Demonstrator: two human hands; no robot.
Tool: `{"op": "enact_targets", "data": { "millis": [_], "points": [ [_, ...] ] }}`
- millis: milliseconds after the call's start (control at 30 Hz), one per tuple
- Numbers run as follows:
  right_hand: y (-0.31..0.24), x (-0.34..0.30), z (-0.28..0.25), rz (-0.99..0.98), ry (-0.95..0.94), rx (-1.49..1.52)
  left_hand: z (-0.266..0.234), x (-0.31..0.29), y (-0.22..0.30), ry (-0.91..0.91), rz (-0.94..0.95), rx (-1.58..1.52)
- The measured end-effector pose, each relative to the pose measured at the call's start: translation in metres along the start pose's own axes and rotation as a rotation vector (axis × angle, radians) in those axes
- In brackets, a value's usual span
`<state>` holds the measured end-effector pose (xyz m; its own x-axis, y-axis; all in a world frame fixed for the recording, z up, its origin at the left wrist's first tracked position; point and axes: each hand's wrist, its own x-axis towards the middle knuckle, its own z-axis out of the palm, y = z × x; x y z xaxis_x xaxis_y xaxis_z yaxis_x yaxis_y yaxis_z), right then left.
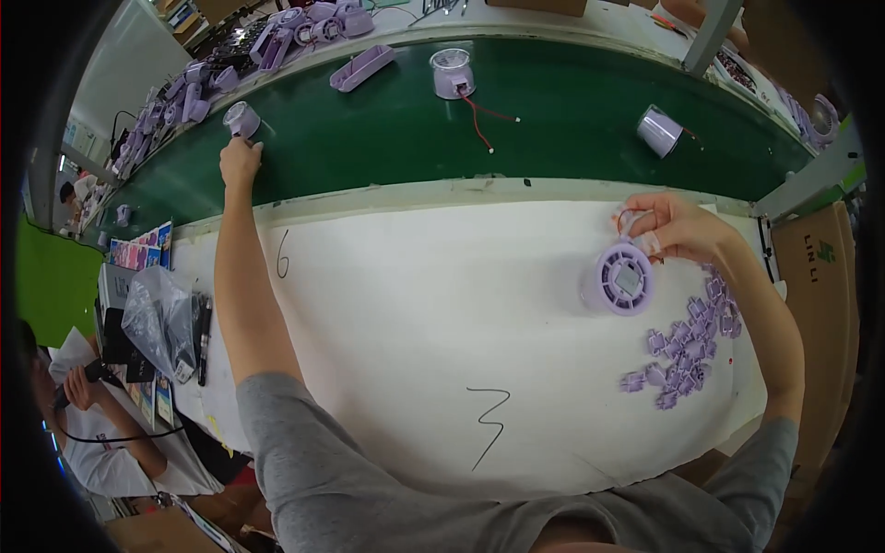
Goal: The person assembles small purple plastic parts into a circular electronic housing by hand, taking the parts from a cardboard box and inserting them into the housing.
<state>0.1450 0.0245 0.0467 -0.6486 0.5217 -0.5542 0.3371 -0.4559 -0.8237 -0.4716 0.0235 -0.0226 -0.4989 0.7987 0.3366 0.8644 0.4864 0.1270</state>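
Observation:
My left hand (241, 164) stretches out over the green conveyor belt. Its fingers are closed at the near side of a light purple round housing (241, 120); the fingertips are partly hidden. Over the right of the white work surface, my right hand (680, 228) has its fingers closed at the top edge of a purple cylindrical fan housing (623, 280), whose slotted round end faces up. White wraps cover some of its fingertips, and a bit of red wire shows beside them. Below that hand lies a heap of small purple plastic parts (682, 355).
The green belt (553, 120) also carries a purple tray-like shell (362, 69), a housing with red and black wires (452, 76) and another cylinder (660, 131). Purple parts (318, 28) pile beyond it. A plastic bag (161, 313) lies left, a cardboard box (816, 313) stands right. Another person (101, 433) sits left.

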Motion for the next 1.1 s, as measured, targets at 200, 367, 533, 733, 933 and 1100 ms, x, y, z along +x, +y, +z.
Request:
{"op": "enact_targets", "data": {
  "millis": [200,367,533,733,933,1100],
  "points": [
    [0.002,-0.009,0.002,-0.024,0.007,0.014,-0.034,0.002,0.033,0.155,-0.165,-0.306],
    [0.008,-0.006,-0.006,-0.065,-0.072,-0.052,-0.121,-0.032,-0.001,-0.024,-0.041,-1.264],
    [0.013,-0.002,-0.013,-0.129,-0.108,-0.055,-0.196,-0.170,0.067,-0.212,0.030,-1.007],
    [0.004,0.001,-0.010,-0.116,-0.153,-0.084,-0.193,-0.225,0.136,-0.543,0.176,-0.598],
    [0.008,0.007,-0.007,-0.119,-0.178,-0.055,-0.173,-0.238,0.226,-0.044,0.865,-0.109],
    [0.011,0.000,-0.001,-0.149,-0.164,-0.028,-0.164,-0.296,0.317,-0.388,1.013,-0.511]
  ]
}}
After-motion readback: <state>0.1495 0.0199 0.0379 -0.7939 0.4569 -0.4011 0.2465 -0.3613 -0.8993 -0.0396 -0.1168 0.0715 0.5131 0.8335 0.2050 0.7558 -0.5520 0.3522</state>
